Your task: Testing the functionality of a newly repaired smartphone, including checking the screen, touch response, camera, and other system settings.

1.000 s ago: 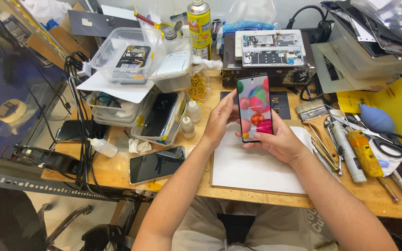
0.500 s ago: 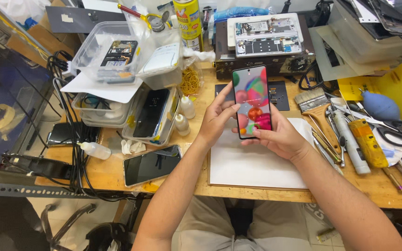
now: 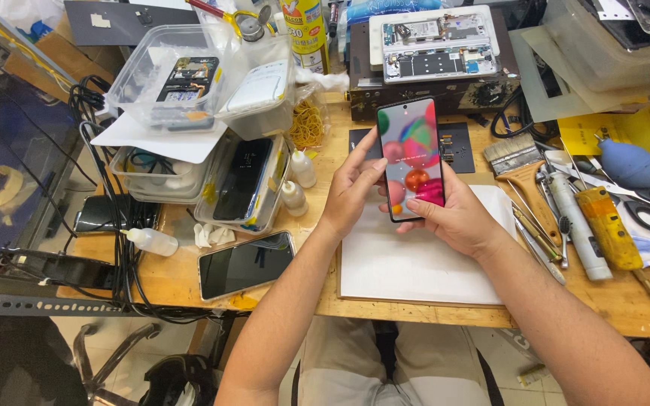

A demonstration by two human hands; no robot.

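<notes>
Nearest, at 6 o'clock: forearms rising from the lap toward the bench centre.

White rectangular work mat (image 3: 408, 263) on the wooden bench (image 3: 174, 278), bare below the hands.

Held above the mat's far edge: slim black-framed smartphone with a lit, multicoloured bubble wallpaper (image 3: 410, 158), upright, screen to the camera, clear of the bench.

Right hand (image 3: 457, 218) at 4 o'clock of the phone: fingers wrapped behind the back, thumb laid on the lower right edge. Clamped on the phone.

Left hand (image 3: 351, 188) at 8 o'clock: fingers lightly curled and close together, tips against the left edge, thumb on the glass low down. Closed on the phone too, more loosely.

Step in hand, as judged: checking the lit screen by touch. Any further touch calls for the right-hand grip kept steady and the left thumb free to move.

At 9 o'clock: dark-screened phone lying flat (image 3: 246, 263), two small white dropper bottles (image 3: 293, 197).

At 3 o'clock: wooden-handled flat brush (image 3: 517, 162), yellow-handled tool (image 3: 607, 225).

Farthest, at 12 o'clock: opened device with bare circuit boards (image 3: 434, 45); at 10 o'clock, clear plastic tubs (image 3: 167, 75).
</notes>
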